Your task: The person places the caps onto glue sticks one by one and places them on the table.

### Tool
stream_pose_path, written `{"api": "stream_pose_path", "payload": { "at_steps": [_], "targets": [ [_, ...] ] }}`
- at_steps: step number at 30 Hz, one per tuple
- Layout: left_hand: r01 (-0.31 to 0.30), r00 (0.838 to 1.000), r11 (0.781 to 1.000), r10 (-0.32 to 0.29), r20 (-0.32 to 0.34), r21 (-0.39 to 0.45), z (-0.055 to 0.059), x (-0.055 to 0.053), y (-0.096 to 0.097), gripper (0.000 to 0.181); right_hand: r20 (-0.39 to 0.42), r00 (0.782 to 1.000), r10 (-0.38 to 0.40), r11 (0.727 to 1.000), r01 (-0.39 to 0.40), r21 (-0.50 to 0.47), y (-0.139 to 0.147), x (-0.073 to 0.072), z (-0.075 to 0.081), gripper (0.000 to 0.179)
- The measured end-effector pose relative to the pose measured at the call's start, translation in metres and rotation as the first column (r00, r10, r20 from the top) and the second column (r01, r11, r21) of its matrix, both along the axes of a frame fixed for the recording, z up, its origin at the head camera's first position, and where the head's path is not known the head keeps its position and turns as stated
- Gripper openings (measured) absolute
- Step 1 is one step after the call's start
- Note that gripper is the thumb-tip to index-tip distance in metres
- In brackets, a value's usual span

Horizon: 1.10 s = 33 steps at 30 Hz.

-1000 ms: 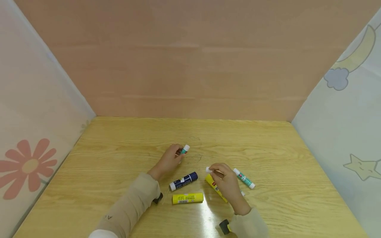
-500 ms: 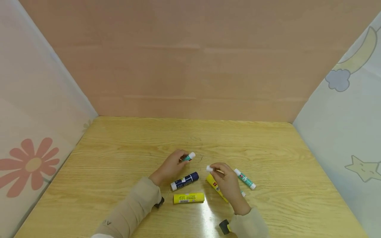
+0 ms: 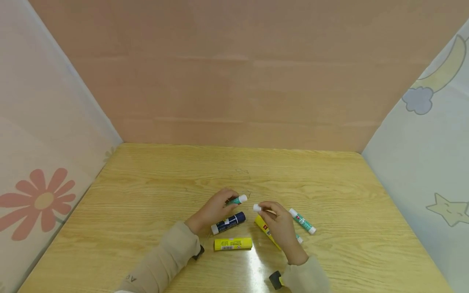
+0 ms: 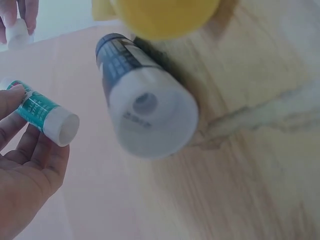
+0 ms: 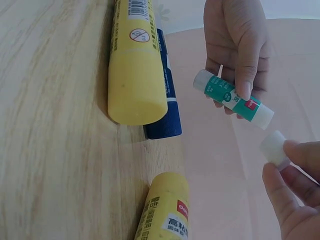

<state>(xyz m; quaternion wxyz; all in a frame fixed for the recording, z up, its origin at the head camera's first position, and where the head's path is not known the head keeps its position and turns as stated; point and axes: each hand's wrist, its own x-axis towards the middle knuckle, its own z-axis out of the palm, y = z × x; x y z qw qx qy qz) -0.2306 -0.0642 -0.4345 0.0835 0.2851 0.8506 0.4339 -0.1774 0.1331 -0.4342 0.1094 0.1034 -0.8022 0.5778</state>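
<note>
My left hand [image 3: 216, 209] grips a small green glue stick [image 5: 231, 96] between thumb and fingers, above the table. Its white end points toward my right hand [image 3: 283, 230], which pinches a small white cap [image 5: 275, 149] between thumb and fingertips. A short gap separates the cap from the glue stick in the right wrist view. Below my left hand lies a navy glue stick [image 3: 229, 222] with a white end. A yellow glue stick [image 3: 264, 228] lies partly hidden under my right hand.
Nearer the front edge another yellow glue stick [image 3: 233, 244] lies on the wooden table [image 3: 154, 175]. Right of my right hand is a second green glue stick [image 3: 302, 221]. A further white-ended stick [image 3: 299, 239] is mostly covered by that hand. Fabric walls enclose the table's back and sides.
My left hand has moved right and toward me with the green glue stick, bringing it nearer the white cap and tilting it flatter. My right hand has stayed almost still.
</note>
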Motion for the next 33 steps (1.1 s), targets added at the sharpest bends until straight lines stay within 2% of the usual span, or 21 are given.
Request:
{"api": "stream_pose_path", "payload": {
  "at_steps": [9,11,16,18,20,33],
  "targets": [
    [0.036,0.999,0.999,-0.038,-0.033,-0.037,0.002,0.008,0.003,0.017,0.008,1.000,0.002,1.000,-0.001,-0.019,-0.002,0.001,0.000,0.017],
    [0.041,0.998,0.998,-0.042,-0.035,-0.046,0.003,0.009,0.004,0.017,0.031,0.999,-0.009,1.000,0.009,-0.008,-0.005,0.004,0.006,0.017],
    [0.063,0.996,0.996,-0.067,-0.064,-0.056,0.007,0.013,0.005,0.018,0.059,0.998,-0.025,1.000,0.024,0.014,-0.004,0.003,0.005,0.017],
    [0.070,0.994,0.996,-0.075,-0.076,-0.058,0.007,0.014,0.005,0.018,0.048,0.999,-0.017,1.000,0.016,0.014,-0.002,0.001,-0.003,0.017],
    [0.075,0.993,0.995,-0.080,-0.086,-0.059,0.007,0.015,0.006,0.018,0.039,0.999,-0.010,1.000,0.010,0.023,-0.002,0.001,-0.004,0.018],
    [0.091,0.993,0.993,-0.096,-0.075,-0.071,0.008,0.017,0.008,0.017,0.020,1.000,0.024,1.000,-0.024,-0.006,-0.002,0.002,-0.005,0.019]
  ]
}}
